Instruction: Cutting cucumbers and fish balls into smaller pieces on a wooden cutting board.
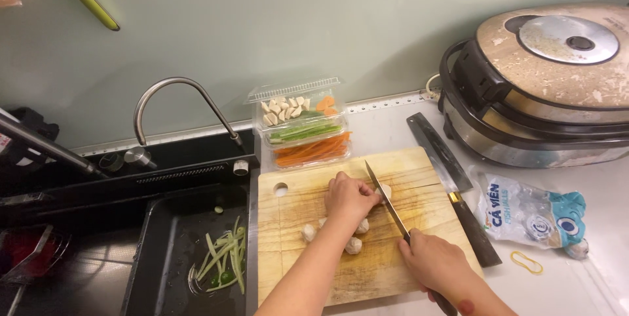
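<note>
I am standing over a pale wooden cutting board (308, 270) with a round hole in its far left corner, lying on the white counter just beside the black sink (164, 250). My left hand (348, 198) is curled, its fingers bent down and pressing on a small round whitish ball (385, 191), which is lying on the board near its middle. My right hand (434, 265) is closing firmly around the dark handle of a long thin steel kitchen knife (388, 201); the blade is pointing away from me and its edge is touching the ball, just beside my left fingers. Several more whitish balls (354, 245) are resting on the board under my left wrist.

To the right of the board a large dark cleaver (452, 178) is lying flat, and beyond it a crumpled clear plastic bag with blue print (531, 214) and a yellow rubber band (526, 262). Behind the board, clear plastic boxes (301, 122) are stacked, holding orange strips, green strips and pale pieces. Green peelings (224, 260) are lying in the sink under the curved metal tap (177, 93). A big round cooker (544, 86) is standing at the far right.
</note>
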